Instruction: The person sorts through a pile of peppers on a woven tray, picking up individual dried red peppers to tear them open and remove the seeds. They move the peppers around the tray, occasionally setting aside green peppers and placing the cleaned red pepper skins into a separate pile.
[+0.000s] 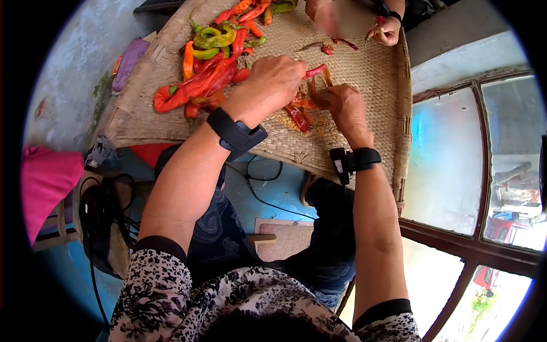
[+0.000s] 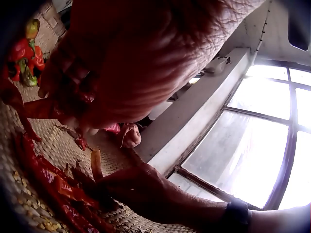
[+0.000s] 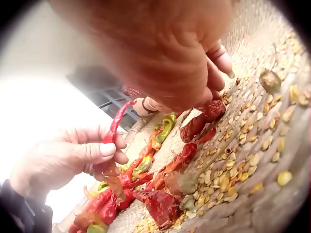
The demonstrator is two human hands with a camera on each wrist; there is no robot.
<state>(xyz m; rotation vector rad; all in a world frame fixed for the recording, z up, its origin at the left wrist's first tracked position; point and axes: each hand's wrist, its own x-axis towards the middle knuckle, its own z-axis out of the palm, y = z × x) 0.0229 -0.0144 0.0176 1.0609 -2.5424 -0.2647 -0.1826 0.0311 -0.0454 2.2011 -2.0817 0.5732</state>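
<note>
My left hand (image 1: 276,80) is over the woven tray (image 1: 273,147) and pinches a red chili pepper (image 3: 114,124) between thumb and fingers. The pepper's thin tip points up, and a translucent brownish part hangs below the thumb. Close by on the right, my right hand (image 1: 348,108) has its fingers curled, with an orange-brown pepper strip (image 2: 96,165) standing up at the fingertips. Torn red pepper pieces (image 3: 163,206) and loose yellow seeds (image 3: 226,182) lie on the weave below both hands. Wrinkled dark red skin (image 3: 204,120) shows right under the right fingertips.
Whole red peppers (image 1: 199,85) and green ones (image 1: 215,39) are heaped at the tray's left. Across the tray another person's hand (image 1: 387,31) holds a dark red piece. A window (image 1: 447,159) stands to the right, and a pink cloth (image 1: 48,182) hangs at left.
</note>
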